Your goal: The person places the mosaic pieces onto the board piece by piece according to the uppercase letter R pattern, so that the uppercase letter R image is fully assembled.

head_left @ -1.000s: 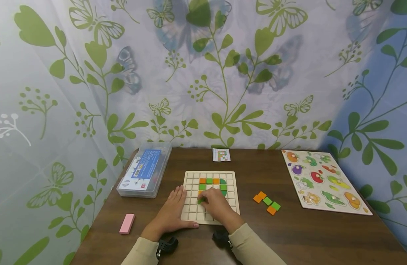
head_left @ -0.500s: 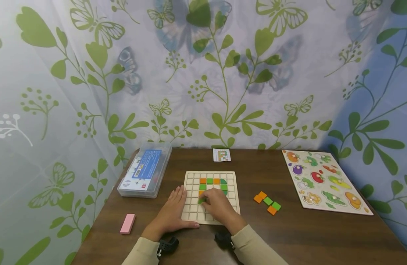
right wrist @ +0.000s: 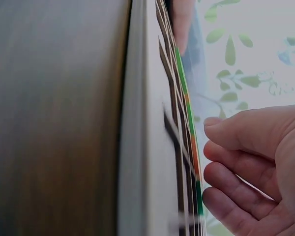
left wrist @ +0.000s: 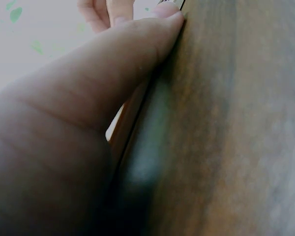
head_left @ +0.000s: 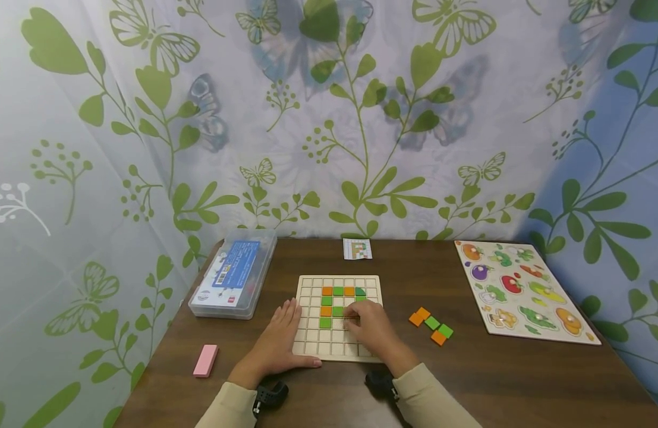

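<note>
The square grid board (head_left: pixel 311 324), bearing orange and green tiles (head_left: pixel 326 323), lies on a brown wooden table (head_left: pixel 521 380); the right hand (head_left: pixel 375 330) is over it, fingers loosely bent, a narrow gap to the thumb. The left hand (head_left: pixel 272 343), fingers straight, rests at its left edge. Behind hangs a leaf-and-butterfly curtain (head_left: pixel 441 172).

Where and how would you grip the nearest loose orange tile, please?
I'd pinch the orange tile by its far-left and near-right edges, from above and near-left: it lies flat, its far-right edge seemingly against a green tile.
</note>
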The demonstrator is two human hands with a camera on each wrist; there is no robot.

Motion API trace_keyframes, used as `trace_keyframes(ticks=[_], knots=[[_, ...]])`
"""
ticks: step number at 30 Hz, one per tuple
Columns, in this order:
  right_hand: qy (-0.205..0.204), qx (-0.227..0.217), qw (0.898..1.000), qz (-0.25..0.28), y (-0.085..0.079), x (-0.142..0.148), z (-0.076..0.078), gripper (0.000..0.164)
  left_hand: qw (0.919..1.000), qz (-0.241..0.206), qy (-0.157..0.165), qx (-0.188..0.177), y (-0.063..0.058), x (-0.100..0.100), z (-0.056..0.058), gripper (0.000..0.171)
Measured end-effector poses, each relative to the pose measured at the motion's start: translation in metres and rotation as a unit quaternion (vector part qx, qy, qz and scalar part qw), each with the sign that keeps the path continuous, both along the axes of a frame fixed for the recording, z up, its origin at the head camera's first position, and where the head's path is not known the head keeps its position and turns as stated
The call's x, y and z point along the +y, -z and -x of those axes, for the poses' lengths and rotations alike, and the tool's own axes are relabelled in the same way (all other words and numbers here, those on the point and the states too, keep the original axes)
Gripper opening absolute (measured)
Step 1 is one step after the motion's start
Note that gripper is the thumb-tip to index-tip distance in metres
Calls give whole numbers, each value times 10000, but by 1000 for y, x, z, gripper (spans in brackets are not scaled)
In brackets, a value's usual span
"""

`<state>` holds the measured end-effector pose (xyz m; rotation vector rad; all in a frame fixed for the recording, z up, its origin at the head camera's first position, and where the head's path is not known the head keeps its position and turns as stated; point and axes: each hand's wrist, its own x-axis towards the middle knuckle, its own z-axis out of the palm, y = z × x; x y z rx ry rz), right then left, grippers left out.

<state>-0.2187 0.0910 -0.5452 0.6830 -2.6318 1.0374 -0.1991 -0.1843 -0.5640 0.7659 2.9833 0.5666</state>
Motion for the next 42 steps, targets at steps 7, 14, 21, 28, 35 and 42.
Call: trace_keyframes(ticks=[7, 14, 21, 28, 35, 42], knots=[[556, -234, 9981, 106, -1, 29, -2, 14, 10000, 31, -14, -54, 0, 0, 0, 140], [927, 54, 9957, -47, -3, 59, -2, 16, 10000, -16, 2, -50, -1, 1, -1, 140], [1159, 430, 9919, -301, 0, 87, -3, 22, 10000, -5, 38, -60, -3, 1, -1, 139], [1304, 521, 9895, -331, 0, 111, -4, 22, 10000, 11, 6, -94, -3, 1, -1, 139], [1452, 409, 9879, -372, -4, 130, -8, 22, 9999, 37, -10, -117, -1, 1, -1, 139], [1636, 10, 9857, -407, -6, 144, -9, 23, 10000, 34, -15, -91, -1, 1, 1, 140]])
